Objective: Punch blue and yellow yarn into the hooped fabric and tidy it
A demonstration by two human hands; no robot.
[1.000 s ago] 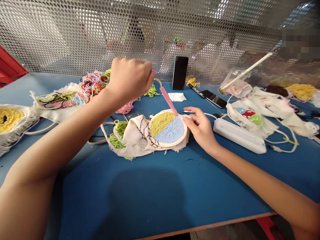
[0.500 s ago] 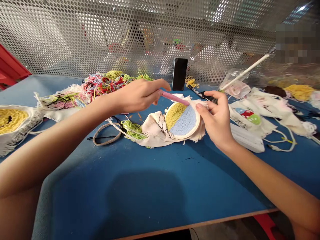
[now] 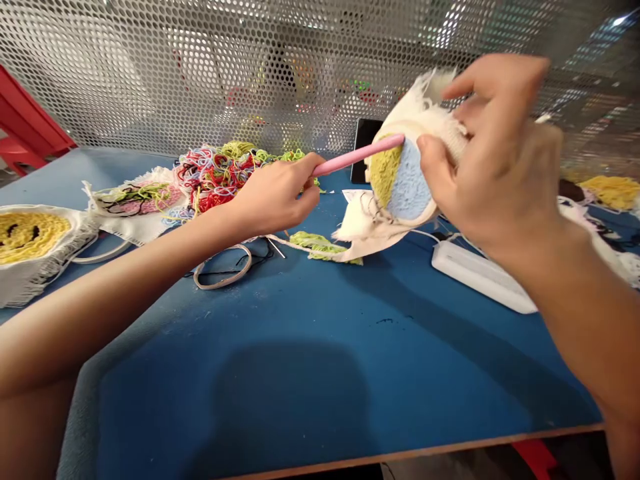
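The embroidery hoop (image 3: 405, 177) has come up off the tabletop (image 3: 300, 373): a second ago it lay flat on the blue surface, half a second ago it was tipped on edge, and now it hangs in the air, turned so its yellow and pale blue tufted face points toward the left hand. Its loose cream cloth (image 3: 363, 230) trails down and just touches the tabletop near a strand of green yarn (image 3: 320, 243). By the look of it, the work has passed from picking up to handling the piece in the air.

The right hand (image 3: 495, 167) has risen with the hoop and is closed around its rim, thumb pressed on the blue half and fingers wrapped over the frayed top edge; the forearm slopes up from the lower right. The left hand (image 3: 275, 197) has moved from the yarn heap (image 3: 215, 170) toward the hoop. It pinches the pink punch needle (image 3: 357, 155) between thumb and fingertips, the tool pointing right with its tip at the upper edge of the yellow half. Whether the tip is in the cloth cannot be told.

An empty hoop ring (image 3: 225, 270) lies below the left wrist, and a white power strip (image 3: 480, 277) sits under the right.
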